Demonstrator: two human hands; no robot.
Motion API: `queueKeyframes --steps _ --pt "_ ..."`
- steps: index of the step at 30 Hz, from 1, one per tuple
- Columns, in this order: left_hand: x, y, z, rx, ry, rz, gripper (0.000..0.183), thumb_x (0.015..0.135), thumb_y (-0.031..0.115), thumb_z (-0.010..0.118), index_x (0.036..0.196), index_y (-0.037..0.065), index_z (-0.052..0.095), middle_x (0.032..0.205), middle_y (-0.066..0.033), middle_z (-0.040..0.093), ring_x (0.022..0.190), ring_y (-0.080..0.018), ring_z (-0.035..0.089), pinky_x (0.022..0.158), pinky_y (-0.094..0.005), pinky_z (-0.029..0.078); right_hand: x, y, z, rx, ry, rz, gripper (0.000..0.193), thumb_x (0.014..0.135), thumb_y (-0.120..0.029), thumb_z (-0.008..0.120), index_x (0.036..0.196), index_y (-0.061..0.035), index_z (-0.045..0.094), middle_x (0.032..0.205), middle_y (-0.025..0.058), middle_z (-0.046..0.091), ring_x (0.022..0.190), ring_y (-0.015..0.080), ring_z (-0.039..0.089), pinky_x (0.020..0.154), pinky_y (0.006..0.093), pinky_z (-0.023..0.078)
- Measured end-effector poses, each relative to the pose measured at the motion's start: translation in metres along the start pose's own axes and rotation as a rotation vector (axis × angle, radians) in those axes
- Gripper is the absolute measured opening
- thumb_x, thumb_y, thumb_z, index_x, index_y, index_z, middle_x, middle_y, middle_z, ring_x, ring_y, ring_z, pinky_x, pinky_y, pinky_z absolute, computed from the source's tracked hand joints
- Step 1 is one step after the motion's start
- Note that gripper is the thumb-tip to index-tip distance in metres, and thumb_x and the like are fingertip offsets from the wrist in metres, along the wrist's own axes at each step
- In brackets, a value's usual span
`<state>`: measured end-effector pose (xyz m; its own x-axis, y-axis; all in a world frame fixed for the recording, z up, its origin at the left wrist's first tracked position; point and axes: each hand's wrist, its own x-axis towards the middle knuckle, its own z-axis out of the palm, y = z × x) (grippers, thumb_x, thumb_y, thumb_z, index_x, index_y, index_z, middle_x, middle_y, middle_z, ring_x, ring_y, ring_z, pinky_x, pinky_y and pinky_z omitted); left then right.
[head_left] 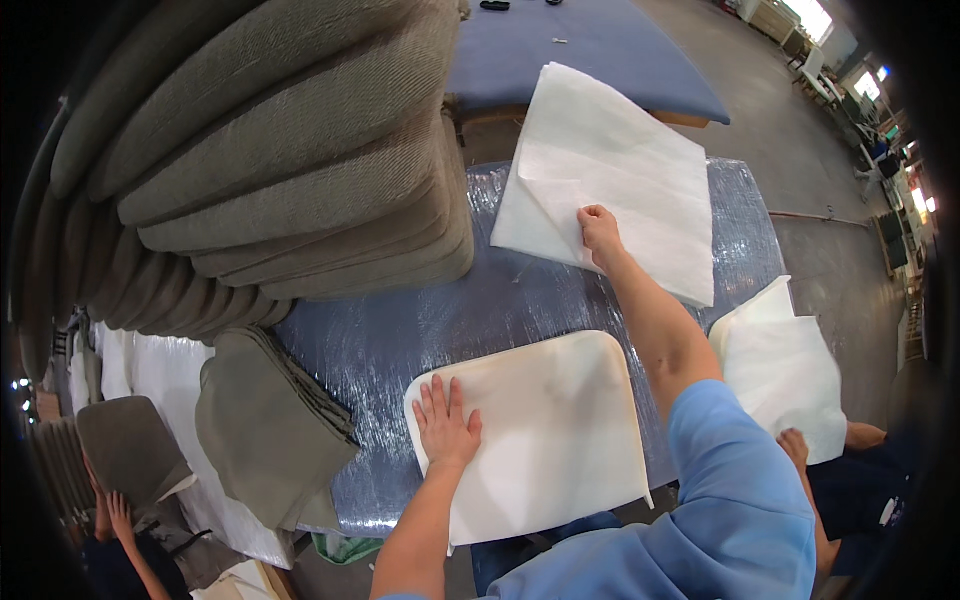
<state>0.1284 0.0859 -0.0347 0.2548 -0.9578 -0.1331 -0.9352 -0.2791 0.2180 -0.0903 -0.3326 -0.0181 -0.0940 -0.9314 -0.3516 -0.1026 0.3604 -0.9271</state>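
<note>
My left hand point(447, 425) lies flat with fingers spread on a white foam seat pad point(545, 420) at the near edge of the table. Farther off to the right, my right hand point(598, 232) pinches the lifted edge of a white batting sheet point(630, 180). That sheet is the top one of a stack, and its near left corner is folded back. Between the two hands shows the plastic-wrapped blue tabletop point(385, 365).
Grey cushions point(310, 130) rise in a tall stack at the far left. Grey fabric covers point(270, 420) lie in a pile left of the pad. A co-worker at right handles a white sheet point(785, 375); another at lower left holds a grey cushion point(130, 445). A blue table point(580, 60) stands beyond.
</note>
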Motion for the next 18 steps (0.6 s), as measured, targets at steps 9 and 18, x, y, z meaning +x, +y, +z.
queueKeyframes --steps 9,18 --pt "0.0 0.008 0.001 -0.013 0.038 0.055 0.079 0.099 0.047 0.058 0.166 0.014 0.033 0.176 -0.0187 0.015 0.162 -0.0427 0.012 0.13 -0.0596 0.008 0.051 -0.092 -0.124 0.208 0.583 -0.359 0.011 0.101 -0.015 0.066 0.097 -0.0074 0.073 0.08 -0.0043 0.064 0.068 0.0084 0.054 0.06 0.0278 0.042" --pt "-0.003 0.002 -0.008 -0.013 0.091 0.097 0.077 0.1 0.042 0.06 0.166 0.012 0.034 0.175 -0.0225 0.017 0.16 -0.0466 0.016 0.129 -0.062 0.012 -0.038 -0.282 -0.22 -0.243 0.997 -0.922 0.028 0.103 -0.023 0.062 0.115 0.0011 0.072 0.106 0.017 0.076 0.1 0.0265 0.072 0.09 0.0384 0.054"
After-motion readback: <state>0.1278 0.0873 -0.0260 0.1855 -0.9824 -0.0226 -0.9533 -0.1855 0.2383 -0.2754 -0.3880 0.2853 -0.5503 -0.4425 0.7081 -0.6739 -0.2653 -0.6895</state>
